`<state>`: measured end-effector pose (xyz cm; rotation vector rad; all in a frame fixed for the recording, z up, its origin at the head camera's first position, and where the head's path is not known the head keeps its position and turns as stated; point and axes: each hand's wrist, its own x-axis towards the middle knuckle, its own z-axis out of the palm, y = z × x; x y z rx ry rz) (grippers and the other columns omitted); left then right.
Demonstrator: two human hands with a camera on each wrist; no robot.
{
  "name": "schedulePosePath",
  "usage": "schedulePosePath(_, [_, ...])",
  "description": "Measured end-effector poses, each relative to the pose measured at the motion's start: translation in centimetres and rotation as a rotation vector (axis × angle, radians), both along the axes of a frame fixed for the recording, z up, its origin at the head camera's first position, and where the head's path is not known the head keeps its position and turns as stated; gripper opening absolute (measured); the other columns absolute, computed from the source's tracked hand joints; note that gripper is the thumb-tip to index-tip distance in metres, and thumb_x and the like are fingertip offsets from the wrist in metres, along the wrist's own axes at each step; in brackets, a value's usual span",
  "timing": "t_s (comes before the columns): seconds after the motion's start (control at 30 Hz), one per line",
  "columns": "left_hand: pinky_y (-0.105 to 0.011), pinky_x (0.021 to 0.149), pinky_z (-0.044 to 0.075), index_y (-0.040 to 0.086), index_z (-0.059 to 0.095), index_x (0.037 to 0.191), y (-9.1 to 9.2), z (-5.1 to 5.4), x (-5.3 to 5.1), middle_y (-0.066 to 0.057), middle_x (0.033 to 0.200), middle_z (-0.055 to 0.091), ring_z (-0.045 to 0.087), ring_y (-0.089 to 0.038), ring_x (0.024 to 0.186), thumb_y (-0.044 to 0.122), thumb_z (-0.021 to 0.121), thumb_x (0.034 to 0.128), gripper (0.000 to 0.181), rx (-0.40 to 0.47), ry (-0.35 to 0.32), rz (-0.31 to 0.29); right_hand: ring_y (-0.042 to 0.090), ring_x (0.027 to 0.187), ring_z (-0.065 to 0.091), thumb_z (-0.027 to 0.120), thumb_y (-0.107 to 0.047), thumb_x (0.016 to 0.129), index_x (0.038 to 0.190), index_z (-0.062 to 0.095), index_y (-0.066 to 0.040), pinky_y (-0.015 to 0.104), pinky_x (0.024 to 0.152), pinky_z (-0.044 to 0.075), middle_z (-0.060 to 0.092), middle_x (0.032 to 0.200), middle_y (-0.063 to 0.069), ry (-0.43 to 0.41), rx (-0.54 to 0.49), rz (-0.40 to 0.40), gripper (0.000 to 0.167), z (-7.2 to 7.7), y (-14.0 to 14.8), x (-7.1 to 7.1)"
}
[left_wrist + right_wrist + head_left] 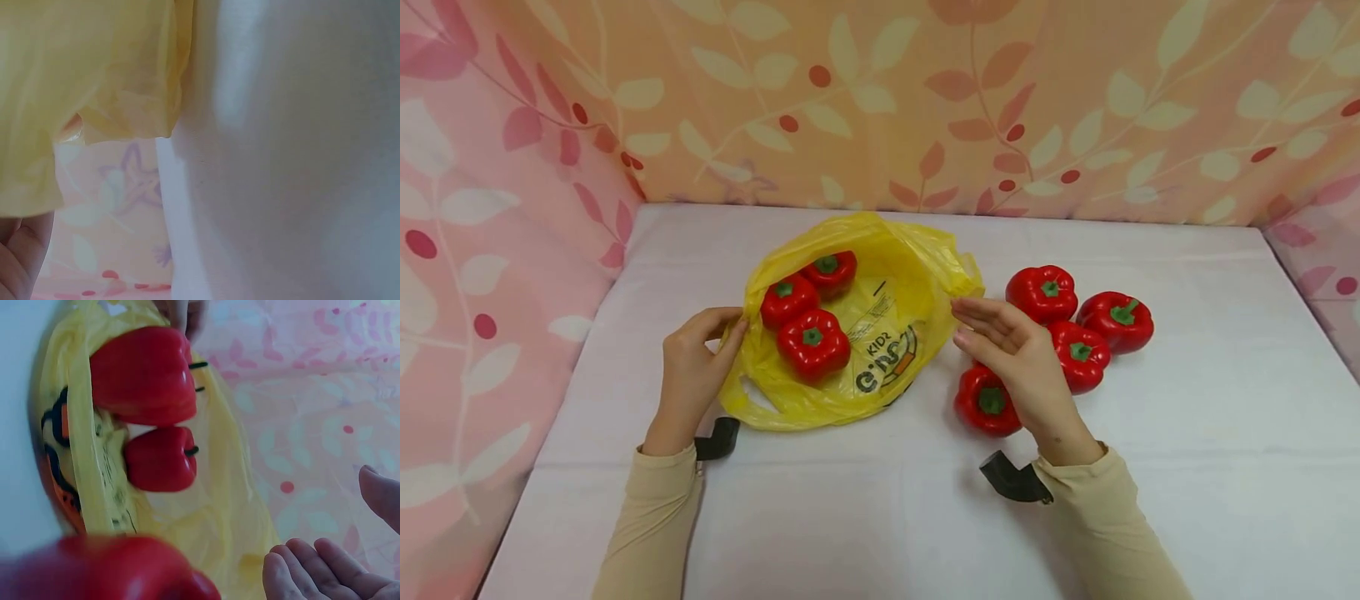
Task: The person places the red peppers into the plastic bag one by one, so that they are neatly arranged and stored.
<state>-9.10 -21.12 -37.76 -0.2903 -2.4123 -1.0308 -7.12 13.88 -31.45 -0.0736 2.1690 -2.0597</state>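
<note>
A yellow plastic bag (pixel 925 250) with black print lies with its mouth spread, and three red bell peppers (pixel 814 345) with green stems sit inside on its left side. My left hand (pixel 696 358) pinches the bag's left rim between thumb and fingers. In the left wrist view the yellow bag (pixel 125 75) hides most of that hand. Beside the bag's right rim is my right hand (pixel 1022 358), its fingers extended and thumb apart, holding nothing. The right wrist view shows the right hand (pixel 331 569) near the bag; whether the fingertips touch the plastic I cannot tell.
Several more red bell peppers (pixel 1116 322) lie right of the bag, one pepper (pixel 988 402) partly under my right hand. A white cloth covers the table (pixel 865 517). Leaf-patterned fabric (pixel 925 108) stands behind and at the sides. Black camera mounts (pixel 1015 479) stick out from the wrists.
</note>
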Motion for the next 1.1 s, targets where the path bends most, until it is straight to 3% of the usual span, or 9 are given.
schedulePosePath(0.43, [-0.002,0.079,0.038,-0.009,0.067,0.097,0.0,-0.3,0.1,-0.019,0.093,0.068,0.063,-0.030,0.079,-0.005,0.068,0.0822,0.015,0.021,-0.004,-0.010,0.023,0.109,0.058,0.067,-0.003,0.086,0.126,0.055,0.003,0.019,0.085,0.049,0.061,0.120,0.011,0.139,0.034,-0.115,0.042,1.3,4.3,0.4])
schedulePosePath(0.8, [-0.001,0.078,0.037,-0.008,0.068,0.097,0.0,-0.2,-0.1,-0.019,0.093,0.068,0.064,-0.030,0.079,-0.003,0.068,0.0837,0.014,0.008,-0.017,-0.003,0.006,0.093,0.062,0.067,-0.010,0.087,0.120,0.060,0.000,0.013,0.079,0.049,0.065,0.108,0.004,0.169,0.443,-0.189,0.035,0.4,6.5,0.0])
schedulePosePath(1.1, [-0.001,0.078,0.037,-0.008,0.068,0.098,-0.1,-0.3,0.0,-0.019,0.094,0.068,0.064,-0.030,0.079,-0.004,0.067,0.0837,0.014,0.015,-0.026,-0.001,0.001,0.085,0.061,0.070,-0.009,0.085,0.116,0.064,-0.003,0.010,0.074,0.049,0.066,0.103,0.013,0.197,0.572,-0.196,0.031,-0.2,6.2,-0.4])
